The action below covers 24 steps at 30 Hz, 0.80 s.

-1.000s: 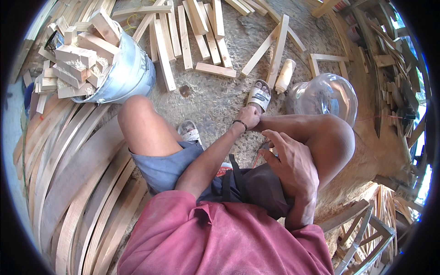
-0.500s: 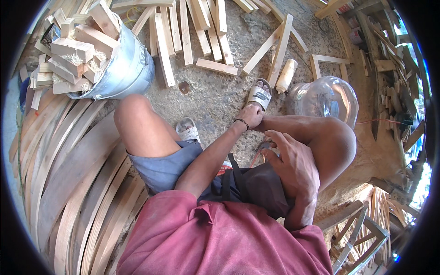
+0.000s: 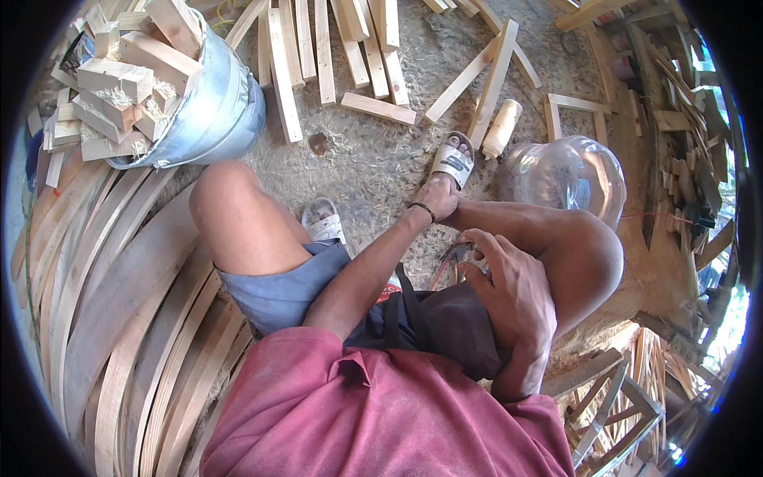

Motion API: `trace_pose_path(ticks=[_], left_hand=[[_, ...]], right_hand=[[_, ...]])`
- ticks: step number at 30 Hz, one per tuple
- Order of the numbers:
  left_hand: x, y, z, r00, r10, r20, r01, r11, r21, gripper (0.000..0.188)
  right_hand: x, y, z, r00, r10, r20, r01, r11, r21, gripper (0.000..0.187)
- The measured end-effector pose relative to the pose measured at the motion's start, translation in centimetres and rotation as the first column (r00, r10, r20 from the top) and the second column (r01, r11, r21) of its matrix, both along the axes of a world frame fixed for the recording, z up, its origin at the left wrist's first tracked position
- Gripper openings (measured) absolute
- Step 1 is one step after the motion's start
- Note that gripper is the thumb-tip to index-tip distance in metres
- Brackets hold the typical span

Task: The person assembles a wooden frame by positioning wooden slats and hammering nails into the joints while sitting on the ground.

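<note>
My left hand (image 3: 438, 197), a dark bracelet on its wrist, is closed around my right ankle, just above the white sandal (image 3: 454, 161). Some of its fingertips are hidden by the leg. Lying over the inner side of my right shin, my right hand (image 3: 513, 290) holds nothing; its fingers are apart and slightly bent. Beside its fingertips a tool with a thin red part (image 3: 442, 272) shows on the floor, mostly hidden, so its kind is unclear. A cream plastic bottle (image 3: 502, 129) lies beyond the sandal.
A metal bucket (image 3: 230, 115) piled with wood blocks (image 3: 115, 79) stands far left. Long curved boards (image 3: 127, 318) fill the left side. Several wood strips (image 3: 324, 56) lie ahead. A clear plastic jug (image 3: 564, 171) sits by my right knee. Scrap wood (image 3: 683, 159) lines the right.
The whole view has shifted slightly. My two hands keep nearly the same places and poses.
</note>
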<state>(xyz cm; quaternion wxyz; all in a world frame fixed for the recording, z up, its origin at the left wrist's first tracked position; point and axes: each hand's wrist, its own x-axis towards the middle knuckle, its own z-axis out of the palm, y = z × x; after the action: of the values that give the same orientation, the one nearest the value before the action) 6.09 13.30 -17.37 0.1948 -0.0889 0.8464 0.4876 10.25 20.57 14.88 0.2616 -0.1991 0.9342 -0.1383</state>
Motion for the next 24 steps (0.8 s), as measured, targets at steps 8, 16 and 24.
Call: trace_pose_path(ticks=[8,16,24], left_hand=[[1.5,0.3,2.4,0.997,0.032,-0.068,-0.031,0.999,0.003,0.024],[1.7,-0.1,1.2,0.978,0.182,-0.104,-0.176,0.983,0.06,0.021],[1.8,-0.1,2.9,0.989,0.024,-0.147,-0.021,1.0,0.021,0.019]], right_hand=[[-0.4,-0.3,0.1,0.977,0.017,0.214,-0.06,0.978,0.198,0.028],[-0.1,0.1,-0.2,1.0,0.024,0.007,-0.024,0.999,-0.044,0.029],[0.2,0.6,-0.7,0.999,0.028,0.017,-0.027,0.999,-0.021,0.03]])
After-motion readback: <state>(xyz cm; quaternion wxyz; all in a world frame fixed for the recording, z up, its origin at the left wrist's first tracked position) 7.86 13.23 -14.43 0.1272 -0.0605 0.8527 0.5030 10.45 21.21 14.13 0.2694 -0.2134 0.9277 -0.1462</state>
